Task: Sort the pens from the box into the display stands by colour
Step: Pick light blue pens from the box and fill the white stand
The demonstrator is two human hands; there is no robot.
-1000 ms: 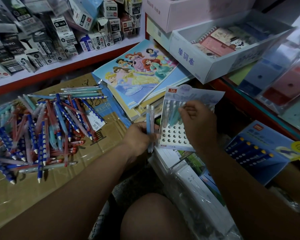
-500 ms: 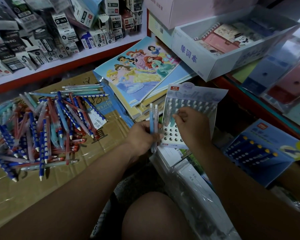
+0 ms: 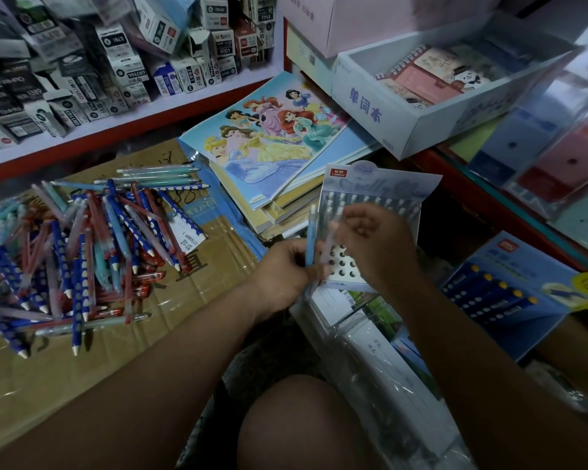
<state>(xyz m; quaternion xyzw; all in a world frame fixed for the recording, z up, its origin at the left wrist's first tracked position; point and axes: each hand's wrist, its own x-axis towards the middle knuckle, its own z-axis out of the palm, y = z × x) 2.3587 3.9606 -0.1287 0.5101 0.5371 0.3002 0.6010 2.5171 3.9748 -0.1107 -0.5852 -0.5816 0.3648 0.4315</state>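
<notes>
A pale blue display stand [image 3: 381, 184] with rows of round holes stands at centre right; several pens fill its back rows. My left hand [image 3: 282, 276] grips a light blue pen [image 3: 310, 239] upright, just left of the stand. My right hand [image 3: 377, 245] pinches a pale pink pen [image 3: 326, 247] beside it, in front of the stand's holes. A heap of loose pens [image 3: 82, 252], dark blue, red, pink and teal, lies on flattened brown cardboard [image 3: 197, 300] at the left.
A dark blue display stand [image 3: 510, 296] with pens sits at the right. Stacked princess notebooks [image 3: 269, 137] lie behind the hands, with a white box of notepads [image 3: 421, 103] further back. A shelf of small boxes [image 3: 116, 72] runs along the top left. My knee [image 3: 306, 422] is below.
My right hand has come off the stand's pens and moved left to take the pink pen from the pair in my left hand. The view has shifted slightly.
</notes>
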